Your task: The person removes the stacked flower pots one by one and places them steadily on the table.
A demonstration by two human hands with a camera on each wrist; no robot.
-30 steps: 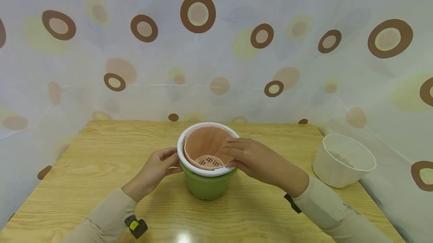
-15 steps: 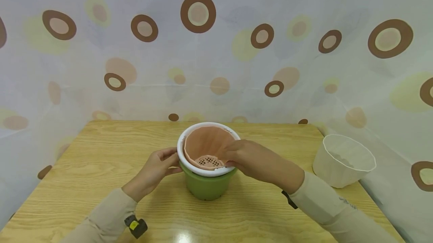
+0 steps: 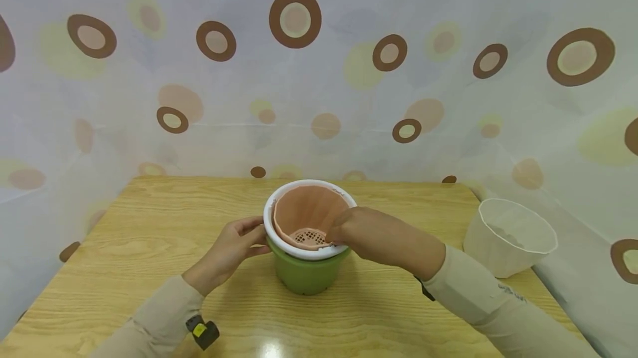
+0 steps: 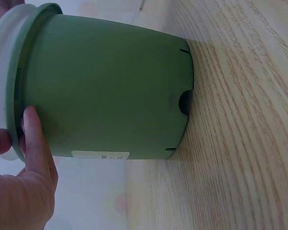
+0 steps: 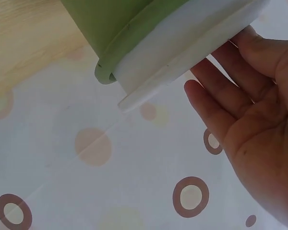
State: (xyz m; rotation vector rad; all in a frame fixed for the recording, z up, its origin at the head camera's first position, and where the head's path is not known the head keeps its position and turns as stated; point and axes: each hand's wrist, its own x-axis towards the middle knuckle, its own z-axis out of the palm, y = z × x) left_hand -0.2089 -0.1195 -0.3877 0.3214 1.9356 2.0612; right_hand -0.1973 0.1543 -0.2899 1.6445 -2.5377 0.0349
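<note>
Left of a pale pot [image 3: 493, 250], left hand [image 3: 228, 250] pinches green pot [image 3: 306, 277], right hand [image 3: 381, 238] terracotta pot [image 3: 306, 208], white pot [image 3: 305, 255] between.

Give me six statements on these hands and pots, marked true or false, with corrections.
1. The left hand grips the green pot near its rim. True.
2. The green pot lies on its side. False: it stands upright on the table.
3. The white pot sits inside the green pot. True.
4. The right hand reaches into the terracotta pot. True.
5. The terracotta pot's base is solid. False: it has a grid of holes.
6. The cream pot stands at the head view's left. False: at the right.
</note>
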